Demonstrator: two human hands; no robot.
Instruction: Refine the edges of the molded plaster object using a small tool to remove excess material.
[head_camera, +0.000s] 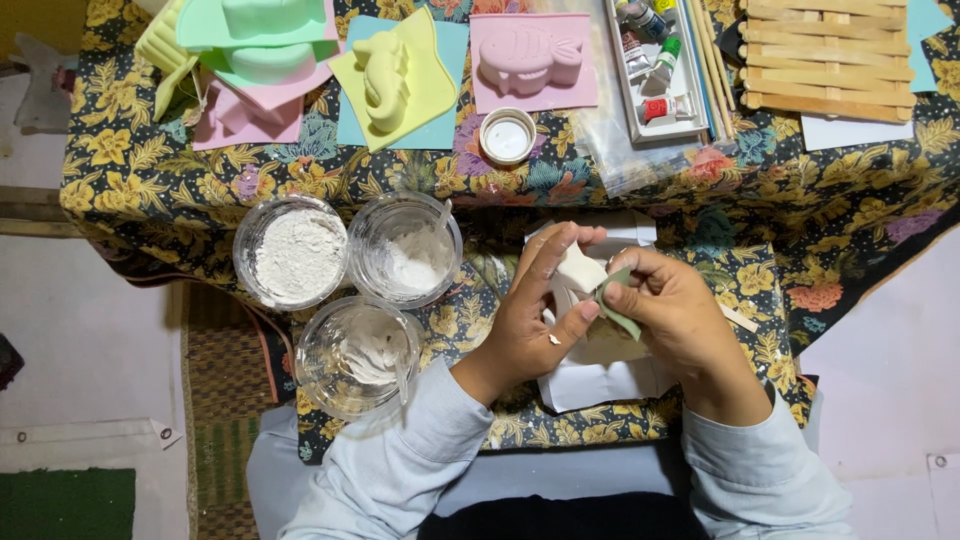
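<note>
Sanding looks partly done: the left hand (530, 320) pinches a small white plaster piece (578, 270) over a sheet of white paper (600, 375), while the right hand (675, 315) grips a green strip of sandpaper (618, 305) against its edge, which seems unfinished. Beside them, one clear tub (291, 251) holds dry white powder, a second (404, 249) has less, and a third (358, 355) holds a wet smear.

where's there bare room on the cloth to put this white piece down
Bare cloth lies between the white lid and the powder tubs, and right of the right hand below the wooden slat rack. The moulds crowd the top; the left hand covers the white paper.
</note>
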